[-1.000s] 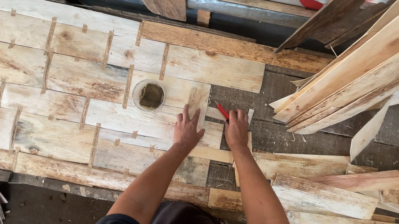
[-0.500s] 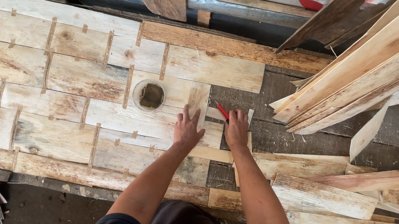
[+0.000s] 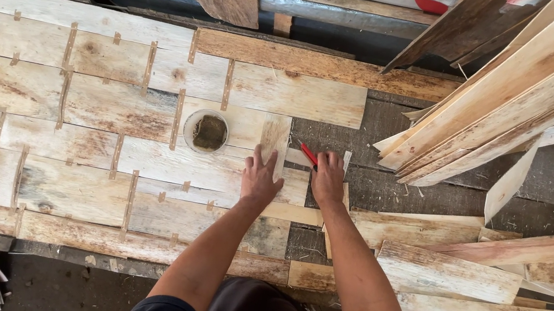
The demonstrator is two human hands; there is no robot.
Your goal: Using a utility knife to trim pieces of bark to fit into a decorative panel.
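Veneer strip upright between my hands

My left hand (image 3: pixel 259 181) presses flat and open on the narrow veneer strip (image 3: pixel 275 140), whose long axis points away; my right hand (image 3: pixel 329 179) grips a red-handled cutter (image 3: pixel 309 155) just beside it.

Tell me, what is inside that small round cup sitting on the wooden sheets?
The round cup holds a dark brownish mass that covers its bottom. What the mass is cannot be told. The cup stands on the pale veneer sheets, which hide the bench beneath, just beyond the left hand.

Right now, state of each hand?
Left hand: open, flat on the veneer sheet, holding nothing.
Right hand: closed on a red-handled tool.
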